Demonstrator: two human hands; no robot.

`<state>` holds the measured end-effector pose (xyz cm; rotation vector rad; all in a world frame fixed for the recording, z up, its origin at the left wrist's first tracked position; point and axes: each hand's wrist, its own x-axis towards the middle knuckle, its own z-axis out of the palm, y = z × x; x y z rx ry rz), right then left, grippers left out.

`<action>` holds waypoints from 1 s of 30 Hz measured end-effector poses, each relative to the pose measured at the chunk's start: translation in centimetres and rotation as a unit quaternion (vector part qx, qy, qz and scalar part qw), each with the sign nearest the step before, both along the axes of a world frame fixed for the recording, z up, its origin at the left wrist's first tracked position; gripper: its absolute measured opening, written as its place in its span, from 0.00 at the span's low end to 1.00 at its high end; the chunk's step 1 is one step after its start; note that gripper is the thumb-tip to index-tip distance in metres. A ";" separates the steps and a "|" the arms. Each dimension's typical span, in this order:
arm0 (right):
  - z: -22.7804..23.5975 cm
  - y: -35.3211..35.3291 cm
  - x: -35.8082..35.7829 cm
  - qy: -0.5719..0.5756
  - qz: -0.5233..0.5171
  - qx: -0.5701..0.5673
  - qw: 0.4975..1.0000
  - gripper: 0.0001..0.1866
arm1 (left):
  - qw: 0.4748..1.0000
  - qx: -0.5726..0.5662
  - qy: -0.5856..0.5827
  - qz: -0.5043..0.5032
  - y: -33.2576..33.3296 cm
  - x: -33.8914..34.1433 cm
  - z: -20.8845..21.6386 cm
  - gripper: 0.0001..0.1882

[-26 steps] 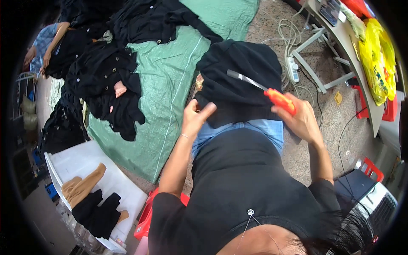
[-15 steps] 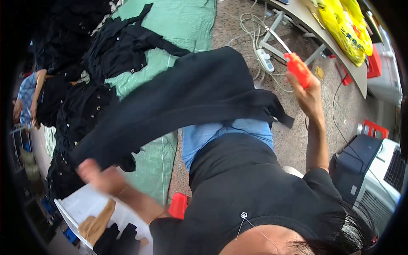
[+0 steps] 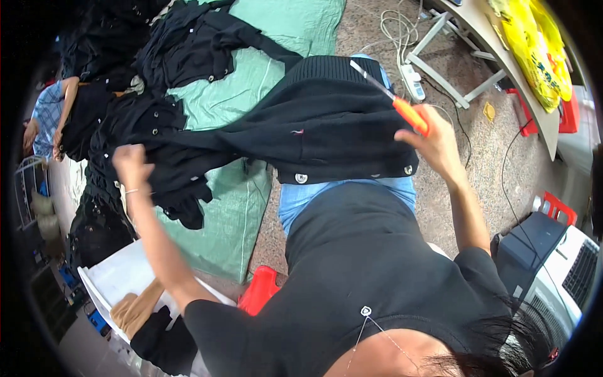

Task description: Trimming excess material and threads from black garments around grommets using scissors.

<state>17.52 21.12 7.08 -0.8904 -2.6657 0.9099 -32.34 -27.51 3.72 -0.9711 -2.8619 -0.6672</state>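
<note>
A black knit cardigan (image 3: 352,125) lies across my lap, with a ribbed band at its far edge and round buttons along its near edge. A small pale-and-red mark shows at its middle. Its narrowed part stretches left over the dark pile towards my left hand (image 3: 132,166), which is slightly blurred, its fingers curled and closed, apparently on the fabric. My right hand (image 3: 433,141) grips the orange handle of a slim tool (image 3: 409,115), whose thin metal shaft with a pale tip points up and left above the cardigan. The tool's exact kind cannot be told.
Piled black garments (image 3: 182,50) lie at the left, partly on green sheeting (image 3: 220,245). Another person (image 3: 50,119) is at the far left. Below stands a white bin (image 3: 113,270) holding tan and black cloth. Right are a power strip (image 3: 412,83), cables and a table (image 3: 502,69) with a yellow bag (image 3: 534,50).
The cardigan, swinging half a second ago, now lies flatter on my lap with buttons showing. My left hand has moved farther away. The tool in my right hand has moved lower and tilted left.
</note>
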 end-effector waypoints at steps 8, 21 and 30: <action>-5.3 -0.5 2.5 -0.027 0.019 -0.076 0.997 0.47 | 0.630 0.216 -0.732 0.146 15.8 30.5 -10.7 0.33; -0.6 8.2 -5.2 0.025 -0.173 0.107 0.979 0.17 | 0.818 0.418 -0.394 0.037 19.5 29.3 -6.8 0.25; 3.6 -0.5 -4.1 -0.018 0.082 -0.048 0.995 0.22 | 0.803 0.298 -0.506 0.097 14.3 30.8 -8.6 0.13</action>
